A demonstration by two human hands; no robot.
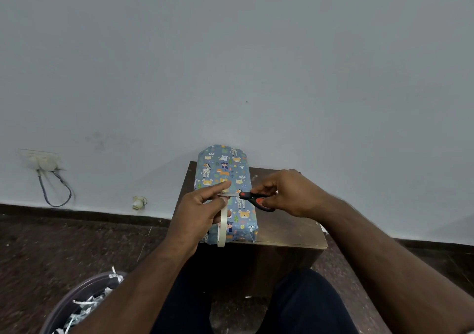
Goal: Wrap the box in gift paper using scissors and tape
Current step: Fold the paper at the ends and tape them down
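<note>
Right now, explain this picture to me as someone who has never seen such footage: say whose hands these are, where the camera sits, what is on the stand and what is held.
There is one picture, from a camera worn on a person's head, looking down at their own bare arms. No machine is involved. On the small dark brown wooden stand against the pale wall lies the box wrapped in blue animal-print gift paper. The left hand pinches a strip pulled from the whitish roll of tape, which hangs below its fingers. The right hand grips the black-and-red-handled scissors, blades pointed at that strip, apparently about to cut it. At bottom left, a round bin holding paper scraps stands on the dark floor.
</note>
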